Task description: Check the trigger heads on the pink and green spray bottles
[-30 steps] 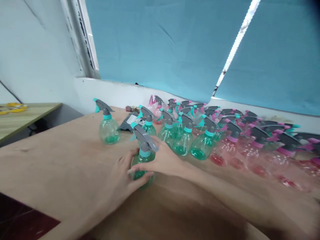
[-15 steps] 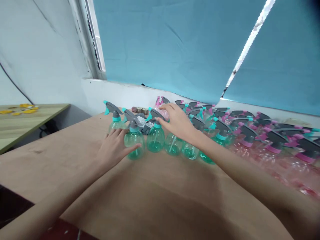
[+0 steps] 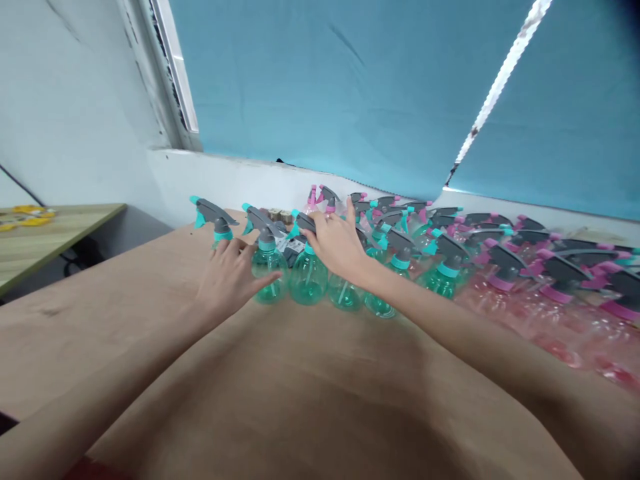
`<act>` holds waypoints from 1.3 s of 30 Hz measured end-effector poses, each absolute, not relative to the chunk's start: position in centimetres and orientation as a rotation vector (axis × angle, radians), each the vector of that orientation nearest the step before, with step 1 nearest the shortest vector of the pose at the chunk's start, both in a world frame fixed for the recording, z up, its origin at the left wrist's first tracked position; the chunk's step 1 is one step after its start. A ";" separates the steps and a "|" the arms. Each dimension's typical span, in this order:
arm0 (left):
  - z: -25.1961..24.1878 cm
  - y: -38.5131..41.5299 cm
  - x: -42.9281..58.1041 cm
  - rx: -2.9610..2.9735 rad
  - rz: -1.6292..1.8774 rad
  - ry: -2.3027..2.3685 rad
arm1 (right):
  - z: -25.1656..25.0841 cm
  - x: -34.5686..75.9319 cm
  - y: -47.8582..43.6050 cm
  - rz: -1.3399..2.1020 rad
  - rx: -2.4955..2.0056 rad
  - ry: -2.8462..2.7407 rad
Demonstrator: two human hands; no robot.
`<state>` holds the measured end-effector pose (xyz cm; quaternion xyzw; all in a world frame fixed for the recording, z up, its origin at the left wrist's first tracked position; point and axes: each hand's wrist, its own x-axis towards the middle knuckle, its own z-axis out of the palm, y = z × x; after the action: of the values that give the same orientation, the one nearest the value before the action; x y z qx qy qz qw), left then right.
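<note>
Green spray bottles with grey and teal heads stand in a row on the wooden table. My left hand has its fingers spread beside the leftmost bottle, partly hiding it, with the thumb in front of the second bottle. My right hand is over the spray head of the third bottle, its fingertips at the grey top; whether they grip it is hard to tell. A fourth green bottle stands below that hand.
Pink spray bottles crowd the right side, with more green ones among them. Small boxes sit behind the row. A side table with yellow pieces is at the left. A blue sheet hangs behind.
The view has shifted a little. My right hand has moved slightly down and left onto the third bottle's head. The second bottle now stands more in line with the third.
</note>
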<state>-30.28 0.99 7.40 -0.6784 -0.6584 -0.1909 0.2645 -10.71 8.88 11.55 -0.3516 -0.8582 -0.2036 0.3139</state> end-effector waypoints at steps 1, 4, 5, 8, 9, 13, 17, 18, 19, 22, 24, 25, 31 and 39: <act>7.4 1.2 -30.3 -1.829 -0.516 -1.778 | 11.5 -10.7 8.9 -0.525 -0.917 -2.266; 7.3 1.6 -30.3 -1.817 -0.500 -1.776 | 11.4 -10.6 9.0 -0.496 -0.896 -2.270; 7.2 1.7 -30.3 -1.815 -0.498 -1.777 | 11.4 -10.6 9.0 -0.490 -0.891 -2.270; 7.1 1.9 -30.5 -1.816 -0.510 -1.781 | 11.4 -10.5 9.0 -0.484 -0.884 -2.275; 7.0 1.8 -30.5 -1.815 -0.521 -1.781 | 11.4 -10.5 9.0 -0.483 -0.878 -2.278; 7.1 0.6 -30.1 -1.805 -0.637 -1.768 | 11.5 -10.3 8.4 -0.461 -0.812 -2.277; 7.5 -2.4 -28.8 -1.783 -0.791 -1.777 | 11.7 -9.7 6.9 -0.423 -0.721 -2.272; 7.4 -3.2 -28.3 -1.788 -0.834 -1.777 | 11.7 -9.4 6.4 -0.401 -0.696 -2.274; 7.2 -4.0 -27.8 -1.835 -0.865 -1.770 | 11.7 -9.2 5.8 -0.370 -0.669 -2.279; 6.0 -5.9 -26.1 -2.039 -0.976 -1.717 | 11.8 -8.1 4.0 -0.253 -0.617 -2.300; 5.1 -6.7 -24.7 -2.198 -0.978 -1.721 | 11.8 -7.1 2.7 -0.160 -0.630 -2.328; 4.7 -7.0 -24.0 -2.277 -0.968 -1.753 | 11.8 -6.5 2.1 -0.116 -0.651 -2.341; 3.8 -7.9 -19.3 -2.500 -0.990 -1.953 | 11.6 -2.0 -0.6 0.053 -0.745 -2.331; 4.1 -7.8 -13.1 -2.743 -1.087 -1.845 | 11.4 6.0 -2.2 0.385 -0.762 -2.254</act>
<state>-13.15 -7.79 4.07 -0.7770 -0.5226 -0.3079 -0.1682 6.01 -2.21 11.45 -0.2951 -0.8733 0.1493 0.3577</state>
